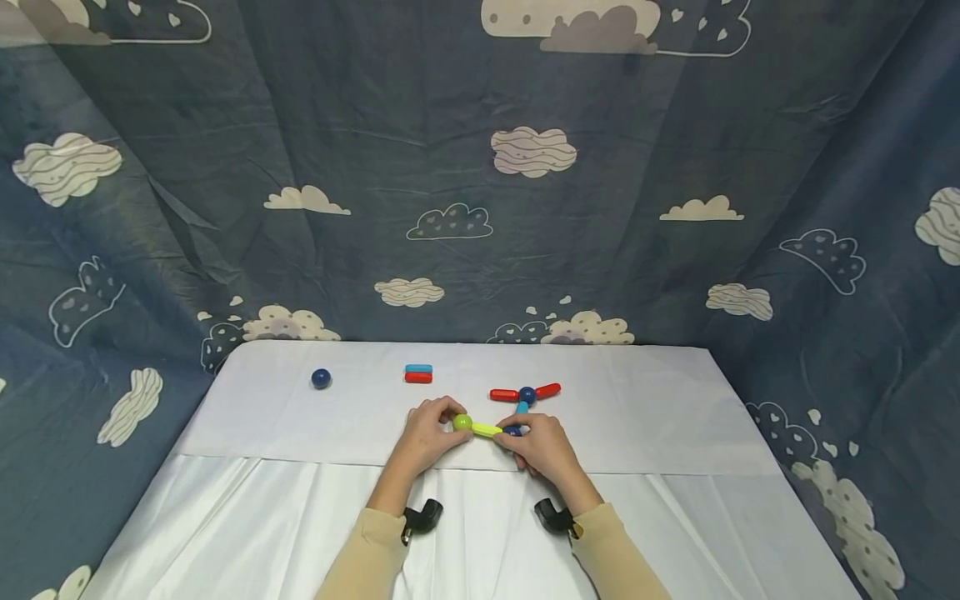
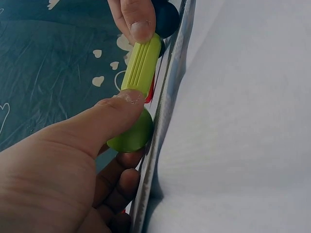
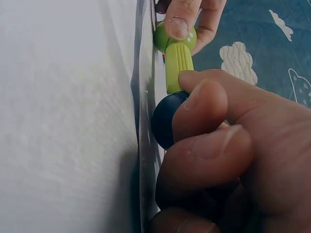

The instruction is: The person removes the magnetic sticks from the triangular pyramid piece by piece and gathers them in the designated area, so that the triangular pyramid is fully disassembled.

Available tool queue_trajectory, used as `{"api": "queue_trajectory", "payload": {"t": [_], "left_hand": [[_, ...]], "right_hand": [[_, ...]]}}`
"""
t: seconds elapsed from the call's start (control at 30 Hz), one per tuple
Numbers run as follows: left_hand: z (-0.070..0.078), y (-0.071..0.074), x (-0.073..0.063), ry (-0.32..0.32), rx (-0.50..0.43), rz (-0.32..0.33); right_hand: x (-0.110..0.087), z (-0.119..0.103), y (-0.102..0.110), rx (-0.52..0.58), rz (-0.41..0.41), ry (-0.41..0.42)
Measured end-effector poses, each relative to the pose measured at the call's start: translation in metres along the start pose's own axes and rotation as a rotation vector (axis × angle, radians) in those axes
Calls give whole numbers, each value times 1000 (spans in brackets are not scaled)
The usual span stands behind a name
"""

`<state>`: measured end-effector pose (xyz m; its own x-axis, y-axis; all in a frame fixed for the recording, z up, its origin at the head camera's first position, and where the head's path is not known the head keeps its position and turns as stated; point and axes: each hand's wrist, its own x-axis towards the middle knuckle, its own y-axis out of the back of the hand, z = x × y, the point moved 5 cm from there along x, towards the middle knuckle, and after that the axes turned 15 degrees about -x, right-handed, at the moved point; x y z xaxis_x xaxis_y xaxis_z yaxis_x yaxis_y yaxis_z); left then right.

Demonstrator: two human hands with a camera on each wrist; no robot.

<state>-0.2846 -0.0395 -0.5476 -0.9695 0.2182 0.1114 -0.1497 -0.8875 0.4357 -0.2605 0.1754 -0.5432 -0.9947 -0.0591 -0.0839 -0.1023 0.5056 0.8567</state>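
My left hand (image 1: 422,437) grips a green ball (image 1: 462,422) between thumb and fingers. A yellow-green ribbed rod (image 1: 487,430) runs from that ball to a dark blue ball (image 3: 164,121), which my right hand (image 1: 547,452) holds. In the right wrist view, the right thumb lies by the rod's end and the curled fingers partly cover the blue ball. Just beyond the right fingers, a light blue rod (image 1: 522,407) leads to another dark blue ball (image 1: 527,396). Two red rods, one at left (image 1: 504,395) and one at right (image 1: 548,390), branch from it.
A loose dark blue ball (image 1: 321,379) sits at the back left of the white-covered table (image 1: 637,417). Nearer the middle, a light blue rod (image 1: 418,367) and a red rod (image 1: 418,377) lie side by side. A cloud-patterned curtain (image 1: 450,167) hangs behind.
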Motion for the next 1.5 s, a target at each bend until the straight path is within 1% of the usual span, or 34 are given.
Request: {"api": "queue_trajectory", "payload": {"t": [0.37,0.57,0.8,0.97,1.07,1.13,1.27,1.37,1.5], "left_hand": [[0,0,-1,41,-55,4],[0,4,1,66,-82,37],[-1,6,1,44,-97,59],[-3,7,1,54,-169,99],[-2,11,1,79,-220,138],[-1,15,1,89,-238,168],[4,30,0,74,-255,236],[7,46,-1,45,-256,287],[11,71,-3,17,-277,355]], "right_hand": [[0,0,0,13,-12,-4],[0,1,1,29,-20,-18],[0,0,1,36,-10,5],[-1,1,1,53,-7,12],[-2,1,1,57,-6,9],[-2,1,1,58,0,10],[-2,1,0,72,-7,-10],[-1,2,-1,74,-14,-19],[-1,4,-1,67,-18,-20]]}}
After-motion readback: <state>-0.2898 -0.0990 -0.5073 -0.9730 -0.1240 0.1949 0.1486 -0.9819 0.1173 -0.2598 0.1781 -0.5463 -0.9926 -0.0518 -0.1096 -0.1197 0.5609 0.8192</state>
